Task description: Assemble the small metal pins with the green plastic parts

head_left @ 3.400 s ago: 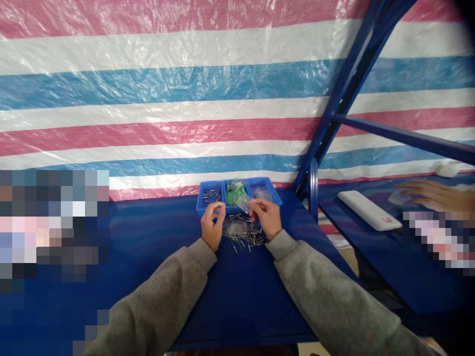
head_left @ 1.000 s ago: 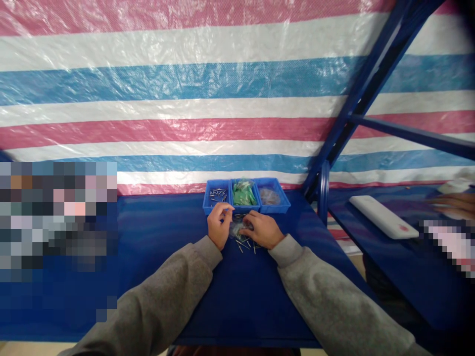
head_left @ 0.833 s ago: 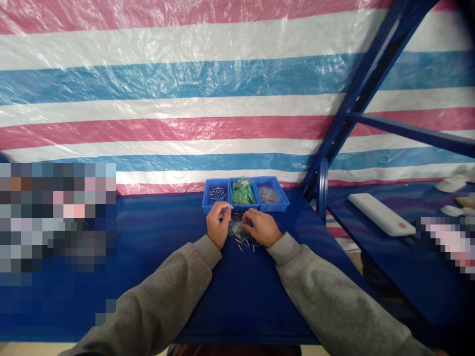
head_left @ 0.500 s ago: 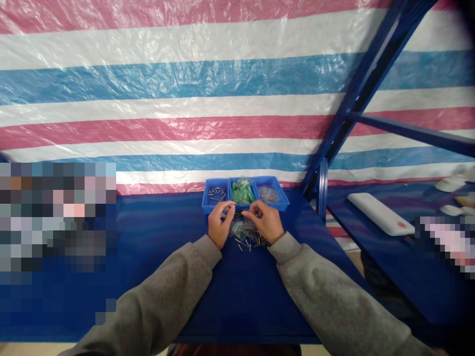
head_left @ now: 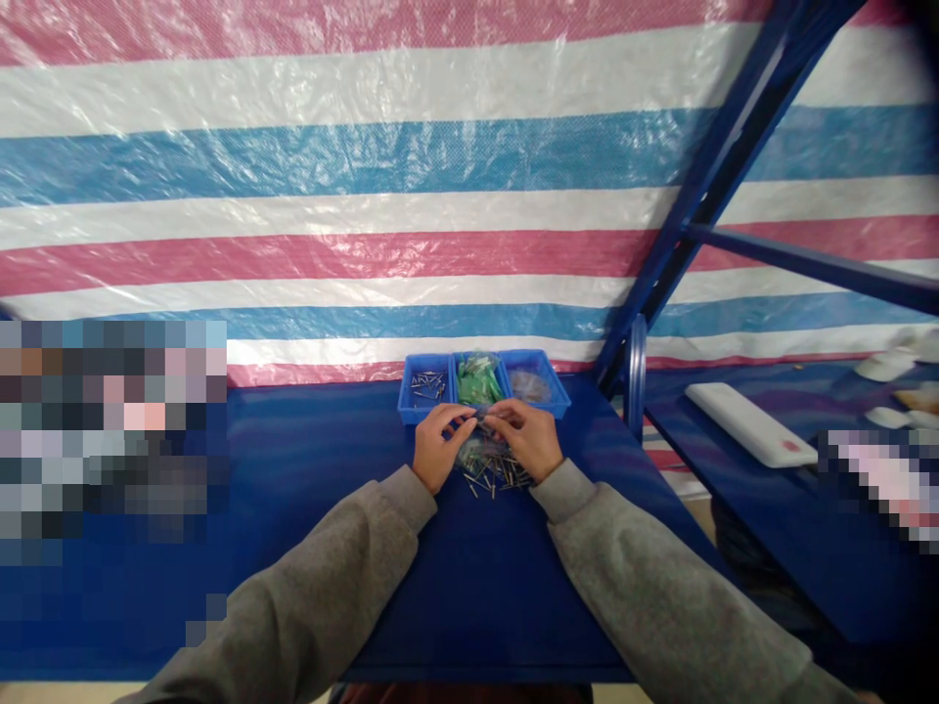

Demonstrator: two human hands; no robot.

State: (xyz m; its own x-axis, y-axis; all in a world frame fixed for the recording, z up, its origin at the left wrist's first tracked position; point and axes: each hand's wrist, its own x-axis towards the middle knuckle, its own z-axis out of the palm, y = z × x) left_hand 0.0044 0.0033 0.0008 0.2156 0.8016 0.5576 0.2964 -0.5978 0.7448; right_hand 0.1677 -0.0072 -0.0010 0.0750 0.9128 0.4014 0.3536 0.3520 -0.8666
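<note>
At a blue counter (head_left: 308, 430), before a three-compartment blue plastic tray (head_left: 432, 415), a person's left hand (head_left: 438, 448) and right hand (head_left: 529, 440) close their grip together on a tiny dark item (head_left: 480, 415) above loose metal pins (head_left: 493, 477).

Blue workbench (head_left: 293, 596): loose metal pins (head_left: 493, 479) and a clear plastic bag (head_left: 473, 454) lie directly beneath the grip; a blue three-compartment tray (head_left: 484, 387) stands just beyond it.

Left hand (head_left: 440, 450) | right hand (head_left: 529, 440) | fingertips pinch small dark item (head_left: 478, 415) together | loose steel pins (head_left: 493, 475) below, on blue tabletop (head_left: 308, 577) | blue three-compartment plastic tray (head_left: 412, 415) just beyond
</note>
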